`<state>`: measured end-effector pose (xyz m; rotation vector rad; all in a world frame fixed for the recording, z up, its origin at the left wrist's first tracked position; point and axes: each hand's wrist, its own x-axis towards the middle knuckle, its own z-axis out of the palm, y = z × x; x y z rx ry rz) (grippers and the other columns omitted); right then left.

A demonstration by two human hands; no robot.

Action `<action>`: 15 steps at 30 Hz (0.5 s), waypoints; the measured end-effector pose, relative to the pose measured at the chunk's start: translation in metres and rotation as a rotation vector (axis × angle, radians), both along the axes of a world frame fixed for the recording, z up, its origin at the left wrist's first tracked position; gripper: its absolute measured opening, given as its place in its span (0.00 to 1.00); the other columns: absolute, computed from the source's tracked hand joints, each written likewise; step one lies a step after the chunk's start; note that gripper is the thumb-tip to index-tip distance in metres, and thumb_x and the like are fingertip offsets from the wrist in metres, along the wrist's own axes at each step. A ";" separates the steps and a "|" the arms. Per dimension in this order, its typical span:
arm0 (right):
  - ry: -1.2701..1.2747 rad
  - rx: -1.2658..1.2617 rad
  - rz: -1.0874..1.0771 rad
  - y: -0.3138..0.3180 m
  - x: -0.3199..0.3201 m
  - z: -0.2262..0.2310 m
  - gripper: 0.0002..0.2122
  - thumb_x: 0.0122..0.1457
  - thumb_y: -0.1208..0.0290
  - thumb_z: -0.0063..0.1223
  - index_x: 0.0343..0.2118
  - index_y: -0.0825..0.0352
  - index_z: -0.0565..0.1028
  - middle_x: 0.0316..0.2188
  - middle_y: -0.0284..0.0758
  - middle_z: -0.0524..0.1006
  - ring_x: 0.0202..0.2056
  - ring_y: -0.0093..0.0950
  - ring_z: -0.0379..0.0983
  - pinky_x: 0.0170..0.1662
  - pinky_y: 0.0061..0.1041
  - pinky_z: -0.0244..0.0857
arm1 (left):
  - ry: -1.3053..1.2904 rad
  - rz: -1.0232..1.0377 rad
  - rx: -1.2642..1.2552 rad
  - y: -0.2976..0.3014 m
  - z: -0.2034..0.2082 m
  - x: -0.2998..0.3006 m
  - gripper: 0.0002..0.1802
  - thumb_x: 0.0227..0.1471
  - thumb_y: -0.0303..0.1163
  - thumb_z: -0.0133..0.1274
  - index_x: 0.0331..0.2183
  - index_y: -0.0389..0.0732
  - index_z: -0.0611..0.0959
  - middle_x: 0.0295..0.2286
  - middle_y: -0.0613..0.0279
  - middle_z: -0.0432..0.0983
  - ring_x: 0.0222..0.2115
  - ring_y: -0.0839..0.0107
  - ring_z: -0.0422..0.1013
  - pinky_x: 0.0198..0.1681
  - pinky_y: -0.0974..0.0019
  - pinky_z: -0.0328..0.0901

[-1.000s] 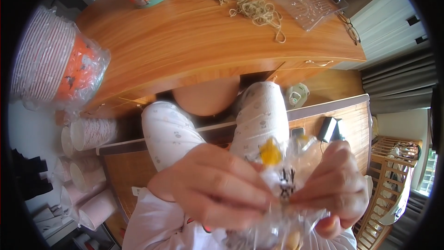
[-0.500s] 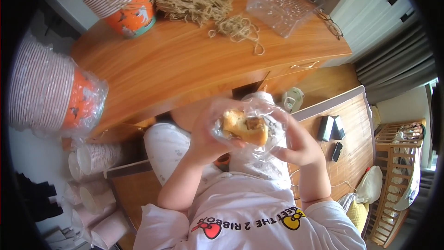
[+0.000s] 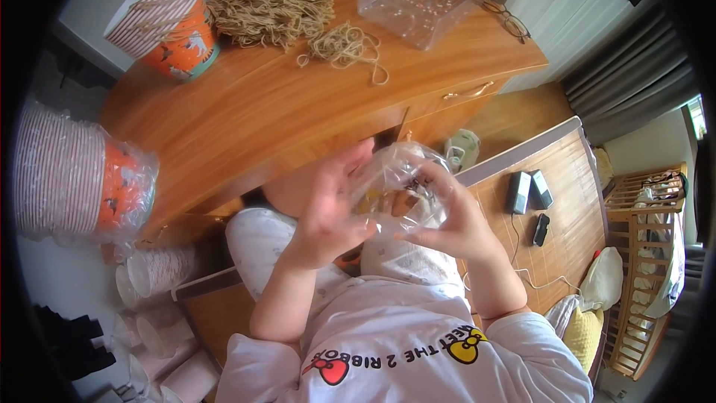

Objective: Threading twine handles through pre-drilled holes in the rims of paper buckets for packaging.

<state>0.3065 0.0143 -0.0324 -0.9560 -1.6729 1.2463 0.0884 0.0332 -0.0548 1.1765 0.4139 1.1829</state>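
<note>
A crinkled clear plastic bag (image 3: 395, 160) is between my hands above my lap, with a piece of bread (image 3: 405, 202) partly visible inside it through the glare. My right hand (image 3: 459, 220) grips the bag's right side, its fingers curled over the plastic and its thumb along the lower edge. My left hand (image 3: 328, 213) is at the bag's left side, slightly blurred. Its fingers stretch upward, apart from the thumb, which lies against the plastic.
Ahead, a wooden desk (image 3: 246, 116) carries orange striped paper buckets (image 3: 179, 41), a heap of tan twine (image 3: 280, 4), a clear plastic bin (image 3: 418, 4) and glasses (image 3: 511, 22). Wrapped buckets (image 3: 67, 179) stand left. Black boxes (image 3: 528, 192) lie on a mat at right.
The bread was in plain sight at the bag's opening; now it lies deeper behind plastic. My left hand's fingers have lifted and spread. The view has shifted slightly.
</note>
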 end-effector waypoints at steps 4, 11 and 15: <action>0.005 0.039 -0.050 -0.002 0.003 0.005 0.35 0.46 0.73 0.69 0.59 0.70 0.66 0.53 0.41 0.73 0.55 0.29 0.69 0.58 0.31 0.61 | -0.050 0.026 0.007 0.002 0.005 0.008 0.52 0.42 0.40 0.70 0.62 0.43 0.58 0.64 0.50 0.49 0.66 0.57 0.47 0.66 0.53 0.47; 0.440 -0.279 -0.919 -0.018 0.099 -0.043 0.12 0.57 0.73 0.60 0.42 0.68 0.75 0.38 0.34 0.79 0.37 0.23 0.77 0.37 0.23 0.72 | 0.125 0.062 0.223 0.005 0.021 -0.023 0.42 0.51 0.48 0.61 0.59 0.38 0.64 0.61 0.45 0.56 0.64 0.55 0.52 0.65 0.48 0.49; 0.487 -0.087 -1.357 -0.049 0.264 -0.121 0.22 0.59 0.59 0.61 0.51 0.65 0.70 0.41 0.31 0.74 0.41 0.24 0.72 0.44 0.23 0.68 | 0.201 0.061 0.248 -0.015 0.047 -0.046 0.37 0.57 0.61 0.46 0.43 0.31 0.81 0.49 0.45 0.71 0.52 0.55 0.64 0.56 0.54 0.57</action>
